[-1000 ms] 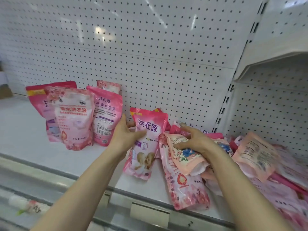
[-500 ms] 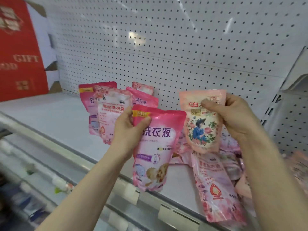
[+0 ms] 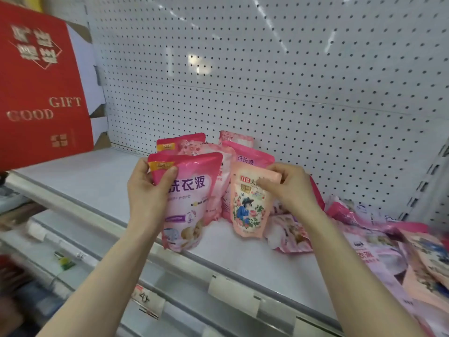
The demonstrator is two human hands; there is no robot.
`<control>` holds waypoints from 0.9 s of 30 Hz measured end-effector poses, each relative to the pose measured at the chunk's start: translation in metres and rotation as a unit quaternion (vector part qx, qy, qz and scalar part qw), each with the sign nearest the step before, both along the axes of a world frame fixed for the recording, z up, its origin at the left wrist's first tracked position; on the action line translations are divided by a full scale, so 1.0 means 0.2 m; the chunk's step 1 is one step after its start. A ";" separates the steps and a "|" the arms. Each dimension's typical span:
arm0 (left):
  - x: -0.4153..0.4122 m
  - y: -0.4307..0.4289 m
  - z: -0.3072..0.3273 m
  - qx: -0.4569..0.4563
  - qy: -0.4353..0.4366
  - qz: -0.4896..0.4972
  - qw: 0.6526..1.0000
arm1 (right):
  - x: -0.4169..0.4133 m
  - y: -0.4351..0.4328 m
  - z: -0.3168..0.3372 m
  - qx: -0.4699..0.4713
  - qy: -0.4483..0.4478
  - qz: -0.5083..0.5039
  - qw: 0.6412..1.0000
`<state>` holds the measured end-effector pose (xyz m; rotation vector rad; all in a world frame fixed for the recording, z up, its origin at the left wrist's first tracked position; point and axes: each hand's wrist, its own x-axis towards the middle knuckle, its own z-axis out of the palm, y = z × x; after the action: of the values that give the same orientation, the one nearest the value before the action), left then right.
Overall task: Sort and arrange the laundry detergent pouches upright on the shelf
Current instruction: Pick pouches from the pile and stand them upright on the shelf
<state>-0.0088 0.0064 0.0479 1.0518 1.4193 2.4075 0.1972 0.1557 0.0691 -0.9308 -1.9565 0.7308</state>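
While the left hand (image 3: 148, 190) gripped a glossy pink plastic pouch (image 3: 194, 205) by its top and the right hand (image 3: 291, 188) pinched the top edge of a smaller peach floral pouch (image 3: 247, 212), both hung long-axis vertical, just before the standing pink row (image 3: 245, 154) on the white shelf (image 3: 97, 186).

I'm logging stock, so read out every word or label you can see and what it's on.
"GOOD GIFT": red box.
"洗衣液" and "NEW": pink pouch in the left hand.
"洗衣液": right standing pouch.
"NEW": left standing pouch.
"立白": peach pouch in the right hand.
Unreadable: small print, shelf tags, the box's gold characters.
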 end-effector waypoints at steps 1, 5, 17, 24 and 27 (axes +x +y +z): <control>-0.03 0.01 0.00 -0.001 -0.003 -0.004 1.000 | -0.03 -0.01 -0.02 0.024 -0.025 -0.012 0.999; -0.10 0.09 0.00 0.002 -0.021 -0.034 0.999 | -0.09 -0.03 -0.07 0.072 -0.076 -0.041 0.994; -0.19 0.22 -0.02 -0.094 0.126 -0.018 0.987 | -0.09 -0.04 -0.12 0.133 -0.099 -0.085 0.982; -0.20 0.15 0.02 -0.128 0.275 0.062 0.951 | -0.08 -0.07 -0.11 0.134 -0.102 -0.087 0.982; -0.16 0.16 0.03 -0.120 0.409 0.173 0.888 | -0.02 -0.07 -0.09 0.144 -0.122 -0.072 0.979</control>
<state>-0.0409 0.0374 0.0547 2.0210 2.2426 1.9390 0.1933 0.1416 0.0510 -1.0059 -2.1104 0.2497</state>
